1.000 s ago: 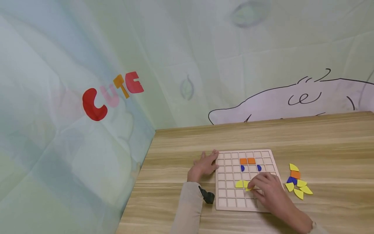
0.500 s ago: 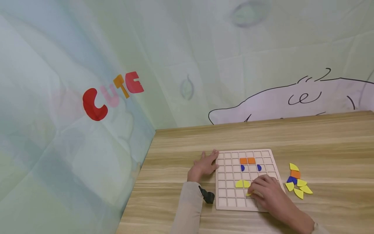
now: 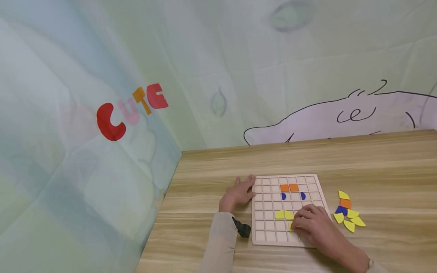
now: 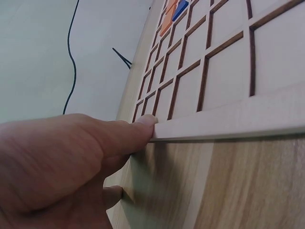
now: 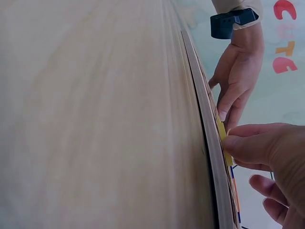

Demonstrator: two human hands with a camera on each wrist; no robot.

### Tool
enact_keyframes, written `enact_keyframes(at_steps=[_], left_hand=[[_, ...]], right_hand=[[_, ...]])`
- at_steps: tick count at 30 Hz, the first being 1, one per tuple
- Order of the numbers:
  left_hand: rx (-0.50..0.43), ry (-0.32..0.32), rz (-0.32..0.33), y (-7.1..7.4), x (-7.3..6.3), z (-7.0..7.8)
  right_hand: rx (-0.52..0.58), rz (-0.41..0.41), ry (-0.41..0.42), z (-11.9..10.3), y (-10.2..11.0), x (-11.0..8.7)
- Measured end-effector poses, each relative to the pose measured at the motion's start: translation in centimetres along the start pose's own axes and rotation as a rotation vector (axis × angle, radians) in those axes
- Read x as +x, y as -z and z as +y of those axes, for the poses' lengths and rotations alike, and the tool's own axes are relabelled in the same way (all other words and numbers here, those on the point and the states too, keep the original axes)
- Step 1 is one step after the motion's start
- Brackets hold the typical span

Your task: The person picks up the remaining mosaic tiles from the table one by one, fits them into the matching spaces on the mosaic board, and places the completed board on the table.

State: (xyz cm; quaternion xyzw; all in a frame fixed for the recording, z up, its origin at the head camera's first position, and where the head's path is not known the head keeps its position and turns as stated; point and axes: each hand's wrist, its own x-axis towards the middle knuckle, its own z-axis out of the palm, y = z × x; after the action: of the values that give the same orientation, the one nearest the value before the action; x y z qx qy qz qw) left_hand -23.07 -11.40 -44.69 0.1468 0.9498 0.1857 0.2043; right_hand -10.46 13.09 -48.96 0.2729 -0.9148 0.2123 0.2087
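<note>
A pale wooden grid board (image 3: 269, 226) lies on the table. Near its upper left corner, my left hand (image 3: 239, 192) rests against the side edge with fingers spread; in the left wrist view a digit (image 4: 143, 131) touches the rim. Over the lower right of the grid, my right hand (image 3: 315, 225) pinches a yellow piece (image 3: 291, 226) at a cell, its shape partly hidden by the fingers. Just above sit two yellow quarter-circle pieces (image 3: 279, 215), side by side. Higher up are two orange squares (image 3: 284, 188) and, beneath them, two blue half-circles (image 3: 303, 196).
To the right of the board lies a loose group: several yellow quarter-circle pieces (image 3: 349, 226), an orange square (image 3: 345, 203) and blue pieces (image 3: 341, 210). A printed cloth (image 3: 218, 76) hangs behind and left of the wooden table (image 3: 211, 163). A black device (image 3: 243, 229) is strapped to the left wrist.
My right hand has shifted slightly down with the yellow piece, from right beneath the two yellow quarter-circles into the row below, where the piece now lies flatter. The left hand stays still.
</note>
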Motion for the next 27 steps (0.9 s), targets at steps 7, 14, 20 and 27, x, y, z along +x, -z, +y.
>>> enact_keyframes(at_steps=[7, 14, 20, 27], left_hand=[[-0.005, -0.003, -0.005, -0.04, 0.11, -0.12], [0.006, 0.0, 0.001, -0.14, 0.2, -0.14], [0.019, -0.003, 0.003, -0.15, 0.18, -0.13], [0.024, -0.002, 0.003, -0.08, 0.19, -0.17]], right_hand=[[-0.077, -0.072, -0.101, -0.3, 0.19, 0.27], [-0.092, -0.085, -0.144, -0.53, 0.08, 0.47], [-0.065, -0.088, -0.148, -0.68, -0.09, 0.51], [-0.086, -0.055, -0.125, -0.65, -0.28, 0.5]])
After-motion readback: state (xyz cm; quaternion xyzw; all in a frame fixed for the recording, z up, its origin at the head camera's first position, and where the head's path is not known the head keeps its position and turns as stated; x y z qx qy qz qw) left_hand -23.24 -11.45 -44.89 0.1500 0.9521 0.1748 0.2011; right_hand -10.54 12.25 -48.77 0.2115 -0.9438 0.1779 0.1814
